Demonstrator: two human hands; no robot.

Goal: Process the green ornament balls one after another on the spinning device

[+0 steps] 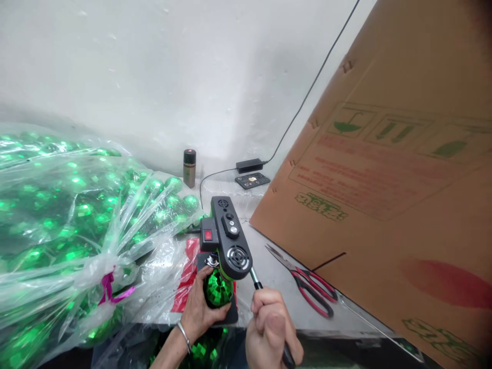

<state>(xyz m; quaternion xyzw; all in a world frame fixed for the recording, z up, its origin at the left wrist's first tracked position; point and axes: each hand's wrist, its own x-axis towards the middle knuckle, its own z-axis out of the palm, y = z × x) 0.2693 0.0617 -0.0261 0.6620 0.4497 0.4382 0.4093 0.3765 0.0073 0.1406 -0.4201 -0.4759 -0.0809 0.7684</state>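
A shiny green mirrored ball ornament (219, 288) sits in my left hand (202, 302), the thumb below it and the fingers at its left side. A silver cap or fitting tops the ball, right beside a black machine (232, 238) with round vents and a red switch. The ball's upper right edge lies behind the machine's front end. My right hand (271, 325) is closed around the black handle of a metal lever (254, 278) that reaches toward the machine's front. Part of the handle shows below my fist.
At left, a clear plastic bag (111, 256) of green balls is tied with purple ribbon. Red-handled scissors (307, 284) lie at right, against a large cardboard box (369, 195). Behind stand a dark-capped bottle (189, 168), a black adapter (249, 165) with a cord, and a phone-like slab (252, 180).
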